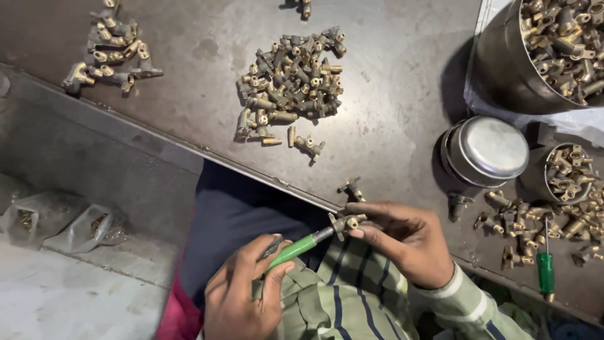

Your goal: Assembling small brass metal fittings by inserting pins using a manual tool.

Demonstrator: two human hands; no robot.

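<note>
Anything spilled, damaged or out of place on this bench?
Nothing looks damaged. Brass fittings lie in loose heaps on the metal table rather than in the pots, and one fitting sits right at the table edge. A spare green screwdriver lies near the edge too.

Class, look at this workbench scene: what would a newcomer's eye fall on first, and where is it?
At bottom centre, the left hand grips a green-handled screwdriver whose tip meets a small brass fitting pinched in the right hand. Above them, a heap of brass fittings lies mid-table, and a large metal pot full of them stands top right.
</note>
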